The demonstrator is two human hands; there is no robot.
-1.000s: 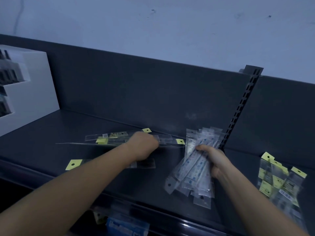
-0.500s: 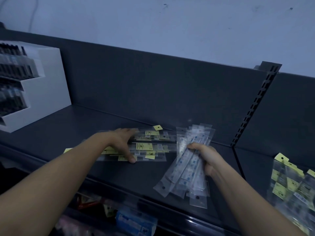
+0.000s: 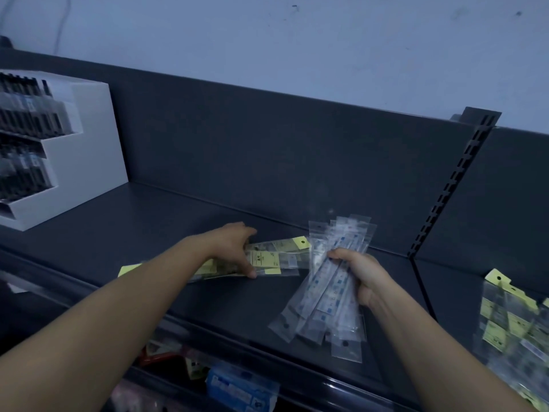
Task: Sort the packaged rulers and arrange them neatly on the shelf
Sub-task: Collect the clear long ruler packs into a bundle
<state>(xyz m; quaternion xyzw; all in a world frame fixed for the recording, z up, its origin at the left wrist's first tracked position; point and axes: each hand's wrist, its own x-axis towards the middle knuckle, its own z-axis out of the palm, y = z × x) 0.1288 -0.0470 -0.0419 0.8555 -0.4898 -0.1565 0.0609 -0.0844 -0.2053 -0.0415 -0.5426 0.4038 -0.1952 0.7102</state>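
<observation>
A flat stack of yellow-labelled ruler packs (image 3: 274, 258) lies lengthwise on the dark shelf (image 3: 166, 221). My left hand (image 3: 234, 248) spans the stack, fingers along its far edge and thumb at its near edge, squeezing it together. My right hand (image 3: 361, 276) grips a fanned bundle of clear ruler packs (image 3: 326, 286) with blue print, held upright and tilted just above the shelf to the right of the stack. Part of the yellow stack is hidden under my left forearm.
A white stepped display box (image 3: 68, 144) with dark items stands at the shelf's left end. A slotted upright (image 3: 454, 185) divides the shelf; beyond it lies a loose pile of yellow-labelled packs (image 3: 514, 319). Packaged goods (image 3: 240, 388) sit on the lower shelf.
The scattered yellow-labelled packs have been gathered into one stack under my left hand, which opened from a curled grip to span them. The right hand's bundle stayed roughly in place.
</observation>
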